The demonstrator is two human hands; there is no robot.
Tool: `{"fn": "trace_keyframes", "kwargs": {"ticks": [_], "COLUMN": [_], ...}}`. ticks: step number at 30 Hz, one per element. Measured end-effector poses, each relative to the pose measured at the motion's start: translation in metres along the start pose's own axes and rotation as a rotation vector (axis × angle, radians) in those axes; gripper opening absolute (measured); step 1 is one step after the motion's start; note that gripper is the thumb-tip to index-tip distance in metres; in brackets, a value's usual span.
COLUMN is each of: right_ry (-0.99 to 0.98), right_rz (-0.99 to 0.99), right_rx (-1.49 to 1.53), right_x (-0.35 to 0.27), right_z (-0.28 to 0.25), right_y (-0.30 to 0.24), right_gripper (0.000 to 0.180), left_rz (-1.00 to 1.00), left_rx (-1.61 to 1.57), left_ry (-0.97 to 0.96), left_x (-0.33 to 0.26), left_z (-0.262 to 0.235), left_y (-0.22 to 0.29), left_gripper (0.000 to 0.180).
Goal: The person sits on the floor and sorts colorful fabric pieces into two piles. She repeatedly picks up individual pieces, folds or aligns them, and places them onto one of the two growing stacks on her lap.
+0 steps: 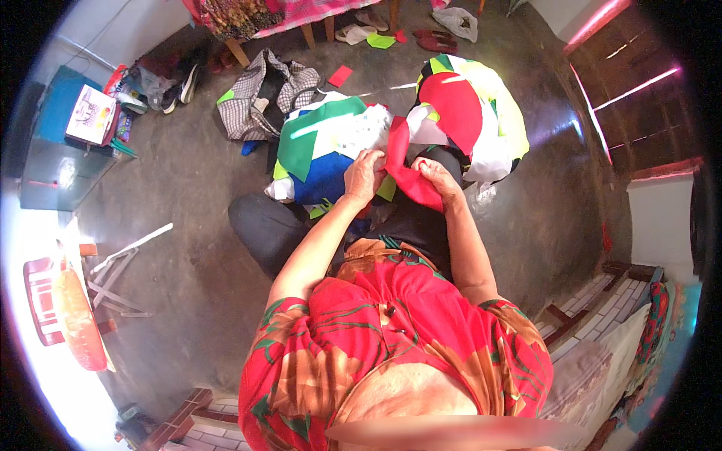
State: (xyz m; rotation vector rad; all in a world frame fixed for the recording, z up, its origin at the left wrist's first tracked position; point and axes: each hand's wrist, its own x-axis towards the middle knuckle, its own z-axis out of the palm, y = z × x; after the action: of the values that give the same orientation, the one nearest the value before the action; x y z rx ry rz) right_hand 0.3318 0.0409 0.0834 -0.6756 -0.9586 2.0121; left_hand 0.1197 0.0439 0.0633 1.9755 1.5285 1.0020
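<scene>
A strip of red cloth [410,179] is stretched between my two hands, in front of my crossed legs. My left hand [365,177] is closed at its left edge. On the other side my right hand [439,179] pinches the cloth between thumb and fingers. Just beyond my left hand lies a heap of fabric pieces, with a green piece [320,135], a blue piece [329,177] and white ones on it. To the right of the strip is a second heap, with a large red piece [453,113] and yellow-green cloth [502,98] showing.
A checked cloth bag [259,98] sags behind the left heap. Small scraps, one red [340,76] and one lime green [380,41], lie on the dark floor. Shoes [180,89] and a blue cabinet [56,143] stand at the left; a wooden door [628,83] is at the right.
</scene>
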Motion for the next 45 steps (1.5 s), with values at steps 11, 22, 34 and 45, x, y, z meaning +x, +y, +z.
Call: {"fn": "trace_keyframes", "kwargs": {"ticks": [11, 22, 34, 45], "right_ry": [0.054, 0.15, 0.244, 0.116], "right_rz": [-0.188, -0.358, -0.812, -0.182], "right_rx": [0.029, -0.126, -1.515, -1.79], "right_x": [-0.009, 0.062, 0.137, 0.064], "right_z": [0.011, 0.045, 0.041, -0.013], "right_y": [-0.016, -0.113, -0.095, -0.025], "right_gripper": [0.03, 0.014, 0.01, 0.034], "left_rz": [-0.12, -0.057, 0.232, -0.139], "left_rx": [-0.412, -0.457, 0.213, 0.237], "left_ry": [0.141, 0.274, 0.57, 0.015], "left_x": [0.002, 0.048, 0.055, -0.06], "left_z": [-0.043, -0.112, -0.169, -0.102], "left_y": [-0.012, -0.022, -0.05, -0.11], "left_gripper": [0.022, 0.018, 0.024, 0.034]}}
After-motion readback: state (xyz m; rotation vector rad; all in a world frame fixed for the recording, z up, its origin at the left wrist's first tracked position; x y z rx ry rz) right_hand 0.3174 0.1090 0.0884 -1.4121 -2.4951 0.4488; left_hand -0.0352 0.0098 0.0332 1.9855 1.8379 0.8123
